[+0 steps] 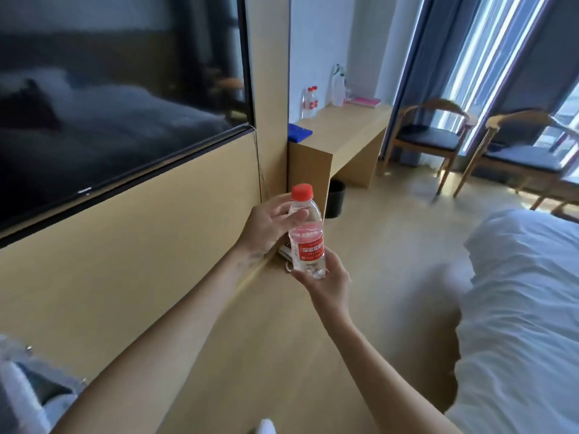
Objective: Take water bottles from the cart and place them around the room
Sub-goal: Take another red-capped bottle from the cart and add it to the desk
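Note:
A clear water bottle (307, 236) with a red cap and red label stands upright in mid-air in front of me. My right hand (326, 280) grips its base from below. My left hand (269, 225) holds its neck and shoulder from the left, thumb across the front. Two more red-capped bottles (310, 103) stand at the far left end of the wooden desk (347, 126) against the white wall. The cart is only a blurred grey and white shape (22, 386) at the bottom left corner.
A large dark TV (119, 98) hangs on the wood-panelled wall to my left, above a narrow ledge (266, 277). A white bed (520, 308) fills the right. A black bin (335, 198) sits under the desk, two wooden chairs (438, 133) by the curtained window.

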